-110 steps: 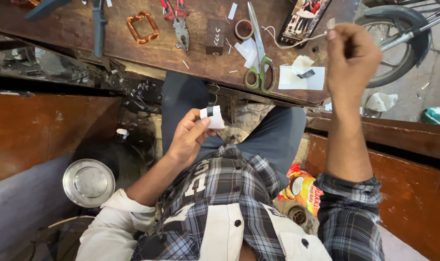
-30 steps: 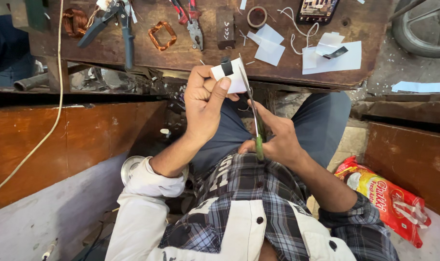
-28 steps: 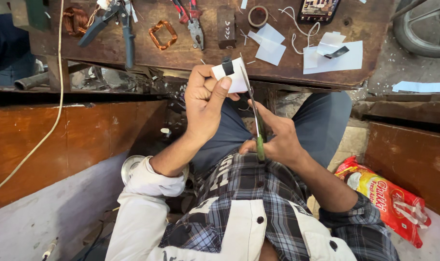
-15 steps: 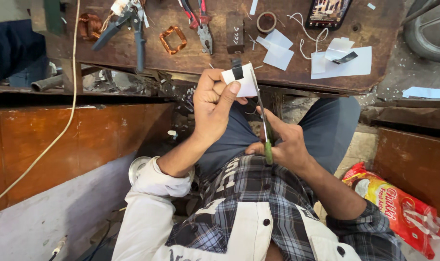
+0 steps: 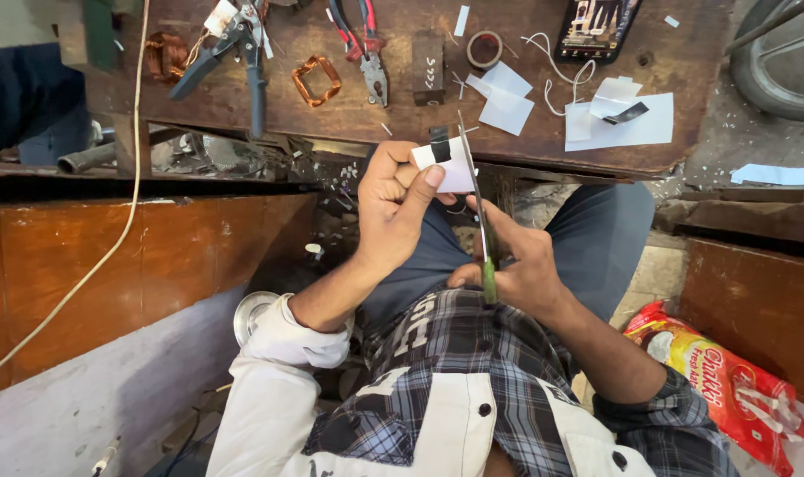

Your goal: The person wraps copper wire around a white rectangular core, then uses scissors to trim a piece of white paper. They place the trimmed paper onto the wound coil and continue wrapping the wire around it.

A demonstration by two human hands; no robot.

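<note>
Nearest the camera, the right hand point(image 5: 521, 265) is closed around the green handles of a pair of scissors point(image 5: 478, 212), its fingers curled through the grips. The blades run up and away from it, and their thin tip rises past the edge of the desk point(image 5: 702, 79). Just to the left and slightly farther out, the left hand point(image 5: 393, 208) pinches a small white piece of paper point(image 5: 446, 163) between thumb and fingertips, the other fingers folded loosely behind it. A strip of black tape sits on the upper part of the paper. The scissor blades lie right against the paper's right edge; whether they bite into it cannot be told.

Off to the right of the right hand, on the floor, lies a red snack packet point(image 5: 728, 380).

Beyond both hands the wooden desk carries loose white paper scraps point(image 5: 508, 97) just above the held paper, and a larger white sheet point(image 5: 627, 124) further right with a dark strip on it. Farther out sit a small roll of tape point(image 5: 484, 49), red-handled pliers point(image 5: 366, 44), a copper wire coil point(image 5: 315, 79), a dark block point(image 5: 428, 66) and a phone point(image 5: 596, 26). Far left of the left hand lie blue-handled snips point(image 5: 234, 53).
</note>
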